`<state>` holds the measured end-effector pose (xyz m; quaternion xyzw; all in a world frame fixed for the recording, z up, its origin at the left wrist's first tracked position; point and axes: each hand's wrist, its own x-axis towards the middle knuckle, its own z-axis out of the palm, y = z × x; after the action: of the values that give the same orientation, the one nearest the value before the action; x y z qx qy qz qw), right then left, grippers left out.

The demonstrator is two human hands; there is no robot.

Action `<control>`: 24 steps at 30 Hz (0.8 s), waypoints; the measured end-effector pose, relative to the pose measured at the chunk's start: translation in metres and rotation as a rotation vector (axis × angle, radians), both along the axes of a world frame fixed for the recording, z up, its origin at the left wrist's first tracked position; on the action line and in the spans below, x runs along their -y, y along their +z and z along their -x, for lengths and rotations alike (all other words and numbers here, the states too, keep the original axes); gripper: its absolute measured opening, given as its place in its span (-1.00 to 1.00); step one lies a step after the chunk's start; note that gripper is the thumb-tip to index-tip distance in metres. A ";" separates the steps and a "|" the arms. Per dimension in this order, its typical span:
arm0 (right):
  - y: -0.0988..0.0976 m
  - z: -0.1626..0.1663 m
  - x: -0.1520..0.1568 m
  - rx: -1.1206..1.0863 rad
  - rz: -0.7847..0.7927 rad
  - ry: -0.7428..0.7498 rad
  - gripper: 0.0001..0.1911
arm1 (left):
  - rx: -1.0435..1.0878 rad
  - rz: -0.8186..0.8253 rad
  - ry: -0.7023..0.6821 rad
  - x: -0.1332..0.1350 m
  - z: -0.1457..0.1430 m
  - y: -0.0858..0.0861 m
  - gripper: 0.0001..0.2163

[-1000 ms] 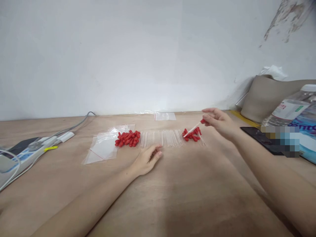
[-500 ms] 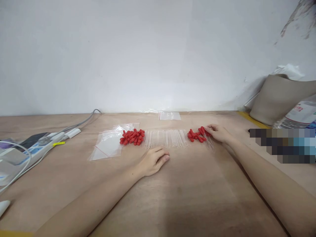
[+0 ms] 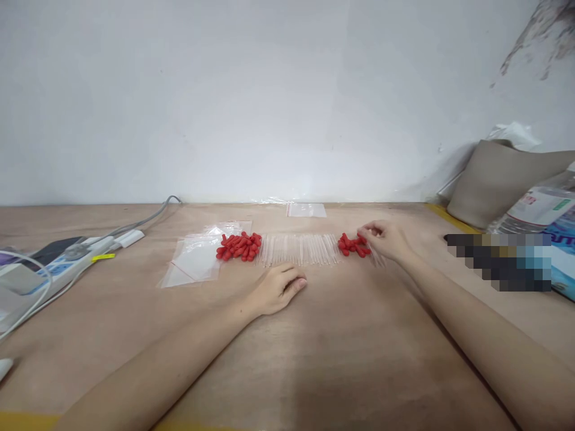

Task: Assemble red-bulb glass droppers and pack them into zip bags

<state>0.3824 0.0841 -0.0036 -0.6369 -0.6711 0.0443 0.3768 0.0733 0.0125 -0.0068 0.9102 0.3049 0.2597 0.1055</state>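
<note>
Two heaps of red rubber dropper bulbs lie on the wooden table. The larger heap (image 3: 239, 246) is left of a row of thin clear glass droppers (image 3: 299, 249), and the smaller heap (image 3: 353, 246) is right of it. My right hand (image 3: 386, 238) reaches over the right edge of the smaller heap, fingertips pinched at a red bulb (image 3: 362, 240) that they partly cover. A few clear tubes (image 3: 378, 257) lie under and below that hand. In front of the row, my left hand (image 3: 281, 288) rests loosely curled on the table, thumb apart from the fingers, nothing visible in it.
Clear zip bags (image 3: 191, 260) lie at the left, another bag (image 3: 306, 210) near the wall. A power strip (image 3: 58, 269) with cables stands far left. At the right are a grey-brown container (image 3: 485, 185), a plastic bottle (image 3: 536, 206) and a blue package (image 3: 561, 272).
My right hand has shifted left, its fingertips now over the top of the smaller heap. My left hand stays in place. The view has shifted slightly.
</note>
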 end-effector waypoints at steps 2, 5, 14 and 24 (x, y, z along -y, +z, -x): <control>0.008 0.022 0.004 0.107 0.012 0.011 -0.62 | -0.002 -0.004 0.000 0.000 0.000 0.000 -0.78; 0.014 0.047 0.007 0.174 0.107 -0.089 -0.64 | 0.001 -0.009 0.001 0.000 -0.001 0.000 -0.78; 0.011 0.057 0.005 0.021 0.224 -0.190 -0.77 | 0.004 -0.006 0.007 0.002 -0.002 0.003 -0.76; 0.020 0.058 0.010 0.116 0.212 -0.256 -0.74 | 0.016 -0.045 0.346 -0.017 -0.009 0.012 -0.90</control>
<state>0.3243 0.0737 0.0166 -0.7548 -0.5968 0.0297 0.2707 0.0826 0.0298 0.0051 0.8441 0.4505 0.2877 0.0413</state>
